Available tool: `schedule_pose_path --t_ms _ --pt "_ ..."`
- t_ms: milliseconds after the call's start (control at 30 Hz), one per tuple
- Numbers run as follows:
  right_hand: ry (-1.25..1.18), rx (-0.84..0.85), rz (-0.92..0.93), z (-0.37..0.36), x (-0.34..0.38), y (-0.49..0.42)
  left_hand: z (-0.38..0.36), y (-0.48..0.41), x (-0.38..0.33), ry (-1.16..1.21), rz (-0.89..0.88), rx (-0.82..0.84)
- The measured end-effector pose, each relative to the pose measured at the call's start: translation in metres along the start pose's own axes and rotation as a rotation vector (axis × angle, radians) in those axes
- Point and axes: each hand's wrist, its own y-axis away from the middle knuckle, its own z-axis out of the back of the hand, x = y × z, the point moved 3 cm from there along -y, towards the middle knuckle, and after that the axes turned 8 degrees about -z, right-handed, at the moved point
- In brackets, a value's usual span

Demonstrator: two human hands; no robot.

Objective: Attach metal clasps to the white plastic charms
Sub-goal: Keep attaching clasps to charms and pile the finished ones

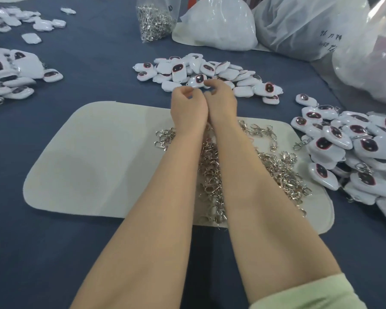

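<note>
Charms pile sits dead ahead at my fingertips, running left-right. Left hand and right hand are side by side, fingers curled, right slightly nearer. Can't tell if either's holding anything.

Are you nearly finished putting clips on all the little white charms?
Not nearly. Done: charms in the right pile wear clasps. In hand: the left hand and right hand meet at the middle pile; what they hold is hidden. Left: that pile, and many loose clasps on the mat.
</note>
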Motion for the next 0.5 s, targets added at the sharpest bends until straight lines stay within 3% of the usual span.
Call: schedule_pose_path --t_ms 300,500 --pt "-0.056 -0.004 -0.035 -0.021 -0.004 -0.037 -0.011 -0.03 0.002 0.041 0.057 0.005" --pt "0.086 0.031 -0.042 -0.034 -0.006 -0.054 -0.017 -0.043 0.006 0.053 0.103 0.026"
